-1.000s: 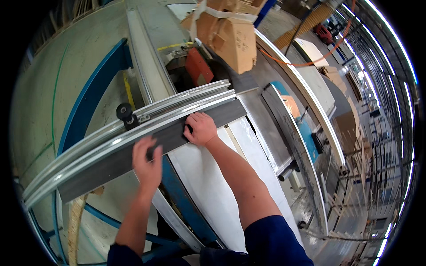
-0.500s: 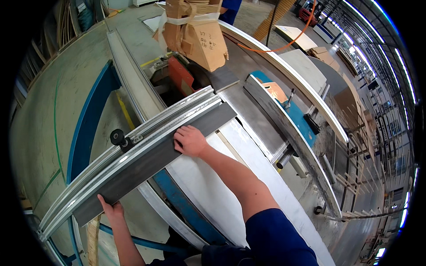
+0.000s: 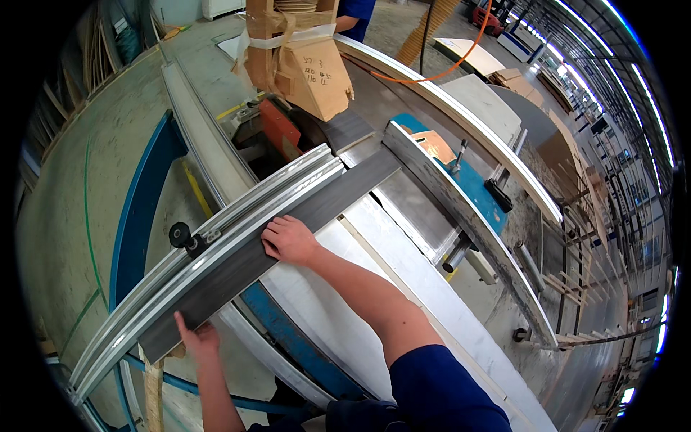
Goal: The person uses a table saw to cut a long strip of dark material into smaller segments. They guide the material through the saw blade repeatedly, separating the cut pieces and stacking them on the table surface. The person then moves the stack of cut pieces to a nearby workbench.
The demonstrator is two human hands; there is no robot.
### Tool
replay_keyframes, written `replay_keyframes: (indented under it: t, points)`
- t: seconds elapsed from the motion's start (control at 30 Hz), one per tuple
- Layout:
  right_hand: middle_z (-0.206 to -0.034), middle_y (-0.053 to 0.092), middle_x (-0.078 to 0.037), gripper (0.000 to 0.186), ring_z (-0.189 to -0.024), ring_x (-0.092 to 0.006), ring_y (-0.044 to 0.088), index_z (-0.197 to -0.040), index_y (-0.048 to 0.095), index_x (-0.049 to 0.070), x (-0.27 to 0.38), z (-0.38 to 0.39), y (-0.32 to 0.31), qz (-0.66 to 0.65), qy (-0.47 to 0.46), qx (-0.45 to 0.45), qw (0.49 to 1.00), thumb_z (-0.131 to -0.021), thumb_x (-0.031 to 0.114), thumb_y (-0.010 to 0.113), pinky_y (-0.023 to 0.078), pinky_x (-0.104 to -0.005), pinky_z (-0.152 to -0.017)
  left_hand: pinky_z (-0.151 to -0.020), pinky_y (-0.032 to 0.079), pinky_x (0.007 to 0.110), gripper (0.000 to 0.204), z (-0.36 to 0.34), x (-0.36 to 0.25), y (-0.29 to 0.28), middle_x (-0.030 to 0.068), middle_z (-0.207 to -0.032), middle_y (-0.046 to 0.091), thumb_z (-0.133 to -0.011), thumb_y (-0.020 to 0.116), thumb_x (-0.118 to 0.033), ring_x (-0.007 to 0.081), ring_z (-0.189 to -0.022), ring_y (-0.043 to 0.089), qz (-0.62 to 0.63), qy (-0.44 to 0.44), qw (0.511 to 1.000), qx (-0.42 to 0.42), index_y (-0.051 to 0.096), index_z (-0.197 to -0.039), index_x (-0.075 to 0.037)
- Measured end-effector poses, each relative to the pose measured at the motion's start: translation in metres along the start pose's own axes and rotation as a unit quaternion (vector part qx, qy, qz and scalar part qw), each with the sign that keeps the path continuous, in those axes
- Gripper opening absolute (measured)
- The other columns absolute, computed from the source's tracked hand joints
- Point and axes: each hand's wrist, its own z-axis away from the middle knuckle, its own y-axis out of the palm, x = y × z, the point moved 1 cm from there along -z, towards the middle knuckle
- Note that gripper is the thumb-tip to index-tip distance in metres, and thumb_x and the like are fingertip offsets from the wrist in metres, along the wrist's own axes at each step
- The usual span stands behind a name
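Observation:
A long dark grey board (image 3: pixel 230 279) lies flat along a silver aluminium fence (image 3: pixel 248 232) on a sliding table saw. Near its close end, my left hand (image 3: pixel 200 338) grips the edge, thumb on top and fingers tucked partly out of sight beneath. Across the board's middle rests my right hand (image 3: pixel 289 241), its fingers bent over the top and pressed near the aluminium fence. The board's far end reaches a second, worn grey fence (image 3: pixel 439 183). A black knob clamp (image 3: pixel 188 239) sits on the aluminium fence, left of my right hand.
Beyond the board are a red saw part (image 3: pixel 278 128) and a cardboard-covered box (image 3: pixel 317 75) with tape. A blue plate with a lever (image 3: pixel 461 155) stands behind the worn fence. An orange hose (image 3: pixel 461 66) hangs overhead. Another person's blue sleeve (image 3: pixel 358 10) shows at the back.
The board has slid right along the aluminium fence, and its far end has come up to the worn fence. My left hand has moved along with it; my right hand sits farther back on the board.

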Motion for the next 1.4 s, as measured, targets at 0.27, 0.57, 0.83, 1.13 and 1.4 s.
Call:
replay_keyframes:
  t: [0.27,0.57,0.83,1.13,1.4]
  points:
    - [-0.088,0.063,-0.008,0.015,-0.092,-0.0276,0.065,-0.086,0.064,0.010,-0.004,0.000,-0.006,0.011,0.007,0.023,1.000,-0.091,0.019,0.075,0.053,-0.0405,-0.086,-0.101,0.046,0.030,0.044,-0.005,-0.014,-0.006,-0.0048,-0.119,0.076,-0.096,0.089,-0.046,0.0124,-0.109,0.066,-0.046,-0.030,0.994,-0.090,0.075,-0.122,-0.013]
    - [-0.087,0.064,-0.007,0.015,-0.092,-0.0268,0.065,-0.087,0.064,0.010,-0.018,0.002,-0.007,0.021,-0.010,0.003,1.000,-0.091,0.019,0.075,0.053,-0.0399,-0.085,-0.095,0.046,0.028,0.047,-0.007,-0.006,-0.008,-0.0059,-0.117,0.075,-0.096,0.089,-0.050,0.0105,-0.106,0.065,-0.083,-0.038,0.993,-0.081,0.074,-0.123,-0.015]
    - [-0.087,0.064,-0.008,0.016,-0.090,-0.0277,0.065,-0.086,0.063,0.009,-0.031,0.004,-0.018,0.029,-0.022,0.011,0.999,-0.090,0.020,0.075,0.053,-0.0406,-0.084,-0.093,0.054,0.027,0.047,-0.010,0.008,-0.011,-0.0005,-0.123,0.077,-0.101,0.084,-0.046,0.0133,-0.106,0.069,-0.067,0.006,0.997,-0.037,0.073,-0.129,-0.010]
    - [-0.087,0.064,-0.009,0.019,-0.088,-0.0292,0.066,-0.085,0.062,0.009,-0.052,0.003,-0.031,0.042,-0.040,0.028,0.998,-0.089,0.023,0.073,0.053,-0.0419,-0.080,-0.102,0.054,0.028,0.047,-0.005,0.007,0.003,0.0002,-0.129,0.075,-0.103,0.082,-0.044,0.0152,-0.115,0.069,-0.066,0.005,0.996,-0.054,0.071,-0.132,-0.008]
    - [-0.085,0.063,-0.009,0.020,-0.086,-0.0293,0.065,-0.084,0.062,0.008,-0.056,0.006,-0.033,0.049,-0.022,0.019,0.998,-0.086,0.025,0.073,0.053,-0.0419,-0.080,-0.099,0.055,0.030,0.048,0.017,0.012,0.018,0.0025,-0.130,0.074,-0.101,0.084,-0.043,0.0171,-0.112,0.068,-0.065,0.023,0.997,-0.045,0.070,-0.131,-0.009]
